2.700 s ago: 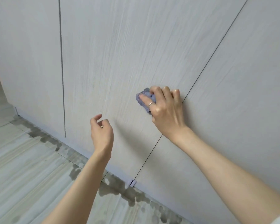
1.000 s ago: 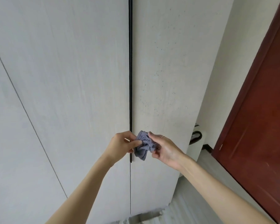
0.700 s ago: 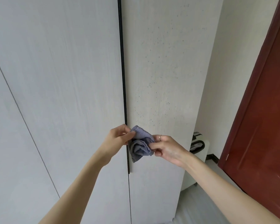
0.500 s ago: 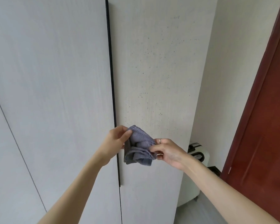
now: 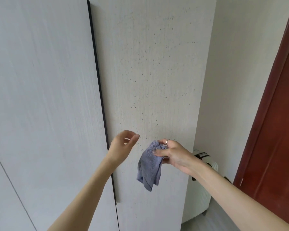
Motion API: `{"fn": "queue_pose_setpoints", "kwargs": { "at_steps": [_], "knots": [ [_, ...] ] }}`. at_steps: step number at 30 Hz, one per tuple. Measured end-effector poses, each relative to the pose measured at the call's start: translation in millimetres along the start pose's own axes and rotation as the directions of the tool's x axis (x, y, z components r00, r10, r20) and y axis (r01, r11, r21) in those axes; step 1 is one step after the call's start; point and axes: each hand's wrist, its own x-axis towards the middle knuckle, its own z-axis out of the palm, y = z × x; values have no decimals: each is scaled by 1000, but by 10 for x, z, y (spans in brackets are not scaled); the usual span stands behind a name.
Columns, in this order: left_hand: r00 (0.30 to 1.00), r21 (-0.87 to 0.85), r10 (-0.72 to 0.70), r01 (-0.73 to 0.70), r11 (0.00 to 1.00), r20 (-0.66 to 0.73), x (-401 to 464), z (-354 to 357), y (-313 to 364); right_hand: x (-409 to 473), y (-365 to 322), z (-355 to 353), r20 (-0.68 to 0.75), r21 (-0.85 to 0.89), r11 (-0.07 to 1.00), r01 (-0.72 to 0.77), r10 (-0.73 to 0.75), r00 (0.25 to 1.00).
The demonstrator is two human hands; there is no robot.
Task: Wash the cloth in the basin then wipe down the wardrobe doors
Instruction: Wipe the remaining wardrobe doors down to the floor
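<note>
**Cloth hangs from the right hand alone**

The right hand [image 5: 175,155] pinches the top of the cloth [image 5: 149,169] between thumb and curled fingers; a ring shows on one finger. The cloth, a blue-grey towel, droops loose toward 6 o'clock from that pinch, hanging in front of the speckled door [image 5: 153,80] at about 5 o'clock from the frame's centre. Whether it touches the panel I cannot tell.

The left hand [image 5: 122,145] sits at 9 o'clock from the cloth, apart from it, its fingers loosely curved and slightly parted, holding nothing. It hovers just right of the dark seam [image 5: 100,90] between the doors.

Half a second ago both hands gripped the cloth, bunched between them; now the left has let go and drawn aside, and the cloth has dropped open to hang longer. The seam has slid toward 9 o'clock in view, so more of the spotted door faces us.

At 3 o'clock stands a red-brown door [image 5: 277,130]; a white suitcase [image 5: 200,197] sits behind the right forearm.
</note>
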Motion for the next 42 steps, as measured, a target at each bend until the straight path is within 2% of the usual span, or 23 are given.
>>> {"fn": "queue_pose_setpoints", "kwargs": {
  "at_steps": [2,4,5,9,11,14,17,19,21,22,24,27,29,31,33,35,37,40,42],
  "knots": [
    [951,-19,-50,59,998,304,-34,-14,35,47,-27,29,-30,3,999,36,-36,999],
    [875,0,-66,75,997,480,-57,-33,16,89,-83,48,-28,-9,998,62,-62,998],
    [862,-17,-62,81,997,503,-61,-37,-9,98,-107,53,-32,0,998,71,-71,997],
    [903,-98,-74,127,987,424,32,-158,-25,191,-259,125,-70,107,986,126,-119,990],
    [890,-169,-83,176,970,449,68,-227,-1,231,-304,155,-59,103,984,148,-142,988],
    [871,-199,-77,196,960,486,89,-280,14,261,-338,217,-97,-71,975,209,-216,972],
    [867,-246,-79,225,943,491,113,-349,0,298,-367,228,-139,-278,920,277,-324,936],
    [826,-278,-46,241,930,562,131,-407,7,322,-384,199,-128,-180,954,238,-263,956],
    [783,-284,-4,230,931,622,145,-457,46,354,-393,169,-107,15,988,153,-150,983],
    [783,-270,10,202,942,622,148,-467,78,368,-397,162,-112,98,988,115,-104,988],
    [836,-198,33,92,976,547,158,-475,164,403,-403,161,-131,182,980,77,-53,990],
    [930,-51,127,-117,992,344,203,-464,284,397,-460,224,-96,140,990,23,-10,995],
    [951,-78,182,-167,983,251,238,-459,355,396,-506,271,-54,118,993,-25,32,998],
    [954,-115,202,-180,977,220,270,-461,437,412,-557,295,-33,121,992,-36,40,999],
    [961,-177,193,-159,971,197,301,-467,554,432,-662,273,-83,141,988,67,-55,995],
    [977,-254,171,-135,958,128,358,-488,679,447,-819,242,-117,232,948,218,-195,974],
    [981,-293,193,-175,940,34,474,-513,794,444,-989,227,-62,303,910,284,-279,958],
    [970,-317,237,-242,917,-54,637,-549,1039,426,-1200,293,48,214,922,323,-340,939],
    [961,-340,260,-276,899,-91,760,-570,1203,455,-1351,319,16,165,908,384,-392,920]
  ]
}}
